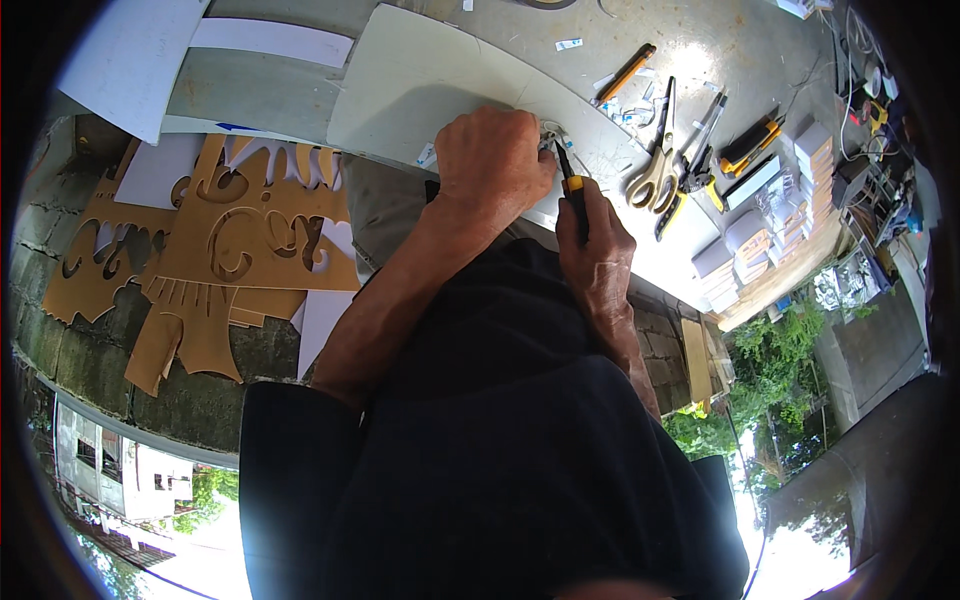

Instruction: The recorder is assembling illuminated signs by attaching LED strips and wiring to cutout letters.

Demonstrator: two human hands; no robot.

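My left hand (pixel 490 160) is closed on the worktable, knuckles up. Its fingertips meet a small, clear or silvery piece (pixel 552 134) too unclear to name, and whatever lies inside the fist is hidden. Close by on the right, my right hand (pixel 600 235) grips a slim black-and-yellow hand tool (pixel 573 187). The tool's narrow dark tip points away from me, at the small piece by my left fingers. Under both hands lies a pale, curved-edged sheet (pixel 410 85).
Right of my hands lie an orange-handled cutter (pixel 626 74), gold-handled scissors (pixel 655 180), yellow-and-black pliers (pixel 700 170) and a black-and-yellow tool (pixel 750 143). White blocks (pixel 750 245) line the right table edge. Brown cut-out boards (pixel 235 240) hang lower left.
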